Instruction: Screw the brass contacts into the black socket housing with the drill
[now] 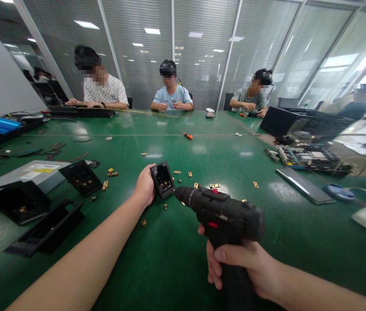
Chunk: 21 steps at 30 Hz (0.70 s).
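The right hand [235, 255] is closing its grip round the handle of a black cordless drill [222, 211], whose chuck is pointing toward a small black housing [162, 179]. The left hand [146, 185] is gripping that housing by its side, above the green bench [176, 268], its open face showing brass-coloured parts inside. Brass plates [190, 174] and screws [165, 207] are lying scattered around it. Farther left, more black housings [81, 178] are resting near a metal box [32, 172]; a phone [304, 185] is lying on the right.

Bare left hand [146, 186], right hand [246, 261], forearms [89, 255]
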### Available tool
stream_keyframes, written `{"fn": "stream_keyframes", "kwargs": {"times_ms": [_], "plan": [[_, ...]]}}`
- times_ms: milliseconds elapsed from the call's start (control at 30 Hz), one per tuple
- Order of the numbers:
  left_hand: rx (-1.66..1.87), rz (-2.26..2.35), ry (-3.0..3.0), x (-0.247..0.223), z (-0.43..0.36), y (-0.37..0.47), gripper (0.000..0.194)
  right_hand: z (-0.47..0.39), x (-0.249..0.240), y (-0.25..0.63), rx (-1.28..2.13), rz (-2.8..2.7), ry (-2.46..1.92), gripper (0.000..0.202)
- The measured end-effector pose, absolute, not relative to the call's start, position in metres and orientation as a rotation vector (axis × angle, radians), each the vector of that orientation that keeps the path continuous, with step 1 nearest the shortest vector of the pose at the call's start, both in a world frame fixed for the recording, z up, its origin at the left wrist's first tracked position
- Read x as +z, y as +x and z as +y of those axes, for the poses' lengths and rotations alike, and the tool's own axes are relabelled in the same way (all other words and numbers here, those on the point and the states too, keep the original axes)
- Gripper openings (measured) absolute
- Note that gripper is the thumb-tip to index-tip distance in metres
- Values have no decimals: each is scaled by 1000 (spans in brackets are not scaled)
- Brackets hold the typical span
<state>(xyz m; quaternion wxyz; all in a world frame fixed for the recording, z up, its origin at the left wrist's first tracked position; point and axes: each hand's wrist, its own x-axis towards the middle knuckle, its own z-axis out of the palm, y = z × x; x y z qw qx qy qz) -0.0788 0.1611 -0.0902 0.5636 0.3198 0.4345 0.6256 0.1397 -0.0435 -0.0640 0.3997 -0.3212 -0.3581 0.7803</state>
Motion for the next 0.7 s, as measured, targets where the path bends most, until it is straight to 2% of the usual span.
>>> {"fn": "stream_keyframes", "kwargs": {"times_ms": [100,200,433,567,700], "plan": [[1416,1014,769,-90,162,-83,21,-43,-75,140,2004,-784,-652,43],[1395,995,788,-87,161,-86,19,-40,-81,142,2093,-675,-590,41],[1243,972,838,-82,165,-94,43,-29,-88,149,2196,-477,-629,55],[1278,993,932,-87,169,-99,56,-24,-91,152,2220,-379,-699,53],[1365,1021,1001,-94,173,-105,59,-21,-88,148,2191,-312,-732,45]]}}
